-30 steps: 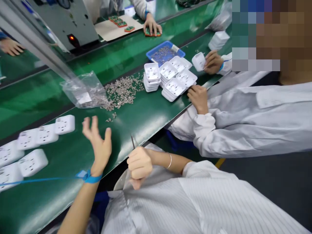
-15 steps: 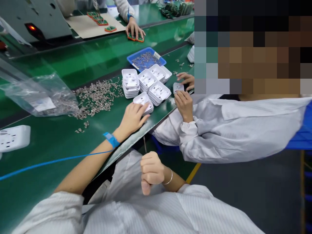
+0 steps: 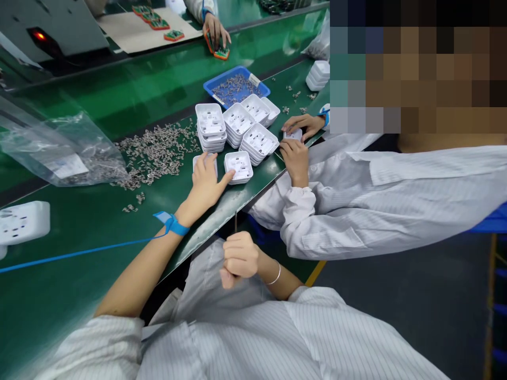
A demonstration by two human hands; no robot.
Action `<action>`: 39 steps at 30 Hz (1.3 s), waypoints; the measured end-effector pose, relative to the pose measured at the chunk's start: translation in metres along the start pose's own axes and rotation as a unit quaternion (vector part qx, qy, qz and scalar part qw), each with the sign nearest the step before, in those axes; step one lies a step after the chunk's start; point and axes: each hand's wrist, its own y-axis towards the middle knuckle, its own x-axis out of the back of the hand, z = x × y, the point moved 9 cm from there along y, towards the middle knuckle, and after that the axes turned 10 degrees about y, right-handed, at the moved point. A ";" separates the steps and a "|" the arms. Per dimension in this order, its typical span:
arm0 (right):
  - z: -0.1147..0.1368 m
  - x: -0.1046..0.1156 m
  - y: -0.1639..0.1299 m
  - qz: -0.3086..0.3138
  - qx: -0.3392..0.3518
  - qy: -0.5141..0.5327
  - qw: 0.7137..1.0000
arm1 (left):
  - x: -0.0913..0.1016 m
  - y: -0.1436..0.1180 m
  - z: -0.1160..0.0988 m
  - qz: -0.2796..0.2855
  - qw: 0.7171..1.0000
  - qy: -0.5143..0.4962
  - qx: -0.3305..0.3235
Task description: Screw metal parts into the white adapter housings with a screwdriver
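Note:
My left hand (image 3: 206, 182) rests flat on a white socket shell (image 3: 197, 160) on the green belt (image 3: 79, 232), fingers spread over it. A second single shell (image 3: 238, 166) lies just right of my fingers. Behind them stand stacks of white shells (image 3: 210, 124). A blue wrist strap (image 3: 172, 224) with a blue cord is on my left wrist. My right hand (image 3: 237, 258) is a fist near my chest, off the belt's edge, closed on thin metal tweezers (image 3: 236, 221) that point up.
A pile of small metal parts (image 3: 158, 153) spills from a clear plastic bag (image 3: 67, 153). A blue tray (image 3: 209, 87) holds more parts. A co-worker's hands (image 3: 295, 158) work on a shell at the right. A white socket (image 3: 24, 221) lies far left.
The view swung right. My left hand went from raised and open over the belt to the shell stacks, then drew one shell leftward. My right fist stayed shut on the tweezers.

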 end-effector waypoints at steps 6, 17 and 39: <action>-0.014 0.052 0.000 -0.128 -0.037 -0.060 0.989 | -0.006 -0.012 -0.007 0.021 0.996 0.065 -0.051; -0.154 0.080 -0.030 -0.016 -0.491 -0.217 0.843 | 0.008 -0.018 0.028 -0.002 0.999 0.035 0.022; 0.015 -0.130 -0.013 0.347 -0.342 0.054 0.872 | 0.132 -0.214 0.124 0.144 0.963 0.106 0.202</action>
